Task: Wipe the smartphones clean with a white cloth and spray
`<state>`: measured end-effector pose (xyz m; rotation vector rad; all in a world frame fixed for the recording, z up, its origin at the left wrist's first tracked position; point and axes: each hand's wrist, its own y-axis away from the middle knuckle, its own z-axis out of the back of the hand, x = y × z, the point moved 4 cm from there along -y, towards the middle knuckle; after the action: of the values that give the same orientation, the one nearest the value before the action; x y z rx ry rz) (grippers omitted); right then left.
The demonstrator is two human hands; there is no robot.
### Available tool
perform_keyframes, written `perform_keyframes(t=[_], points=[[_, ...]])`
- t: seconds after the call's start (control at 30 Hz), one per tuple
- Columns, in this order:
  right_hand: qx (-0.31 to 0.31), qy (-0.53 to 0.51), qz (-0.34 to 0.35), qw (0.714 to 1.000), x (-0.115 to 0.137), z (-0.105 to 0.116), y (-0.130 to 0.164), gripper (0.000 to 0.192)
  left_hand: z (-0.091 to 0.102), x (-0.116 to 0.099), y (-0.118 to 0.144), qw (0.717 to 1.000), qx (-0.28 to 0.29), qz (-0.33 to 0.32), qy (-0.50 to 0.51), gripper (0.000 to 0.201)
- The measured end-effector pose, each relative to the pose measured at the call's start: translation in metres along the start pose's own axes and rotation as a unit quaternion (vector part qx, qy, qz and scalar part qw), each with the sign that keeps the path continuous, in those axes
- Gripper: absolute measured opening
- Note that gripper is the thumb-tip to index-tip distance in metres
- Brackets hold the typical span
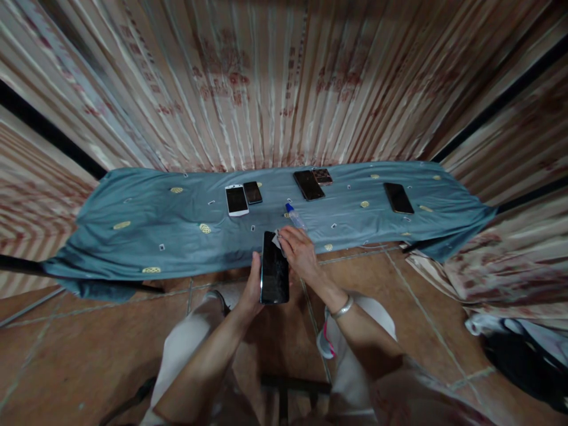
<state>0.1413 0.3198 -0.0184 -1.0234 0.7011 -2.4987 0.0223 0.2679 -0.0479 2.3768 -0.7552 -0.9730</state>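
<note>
My left hand (252,291) grips a black phone (274,271) by its left edge, screen up, over my lap just in front of the table. My right hand (300,251) presses a small white wipe (277,239) against the phone's top right corner. A small clear bottle with a blue cap (294,215) lies on the cloth just beyond my right hand.
A low table under a blue-grey cloth (155,225) holds several more phones: a white one (236,199), a dark one (252,192) beside it, two (309,184) at centre back, one (398,197) at right. Striped curtains hang behind. Dark bags (523,355) lie on the tiled floor at right.
</note>
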Motion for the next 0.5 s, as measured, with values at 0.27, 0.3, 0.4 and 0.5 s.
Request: perform_keyframes(t=[0.27,0.3,0.4,0.5], points=[[0.037,-0.014,0.065,0.997,0.029,-0.012,0.010,0.042,0.005,-0.002,-0.007,0.999,-0.005,-0.044,0.025,0.055],[0.047,-0.020,0.073,0.996,0.032,-0.014,0.011,0.042,0.007,-0.002,-0.007,0.999,-0.005,-0.047,0.026,0.056],[0.073,-0.037,0.093,0.992,0.039,-0.018,0.018,0.042,0.013,-0.005,-0.009,0.998,-0.007,-0.054,0.027,0.056],[0.094,-0.044,0.107,0.989,0.048,-0.021,0.027,0.042,0.020,-0.009,-0.012,0.997,-0.008,-0.068,0.039,0.056]])
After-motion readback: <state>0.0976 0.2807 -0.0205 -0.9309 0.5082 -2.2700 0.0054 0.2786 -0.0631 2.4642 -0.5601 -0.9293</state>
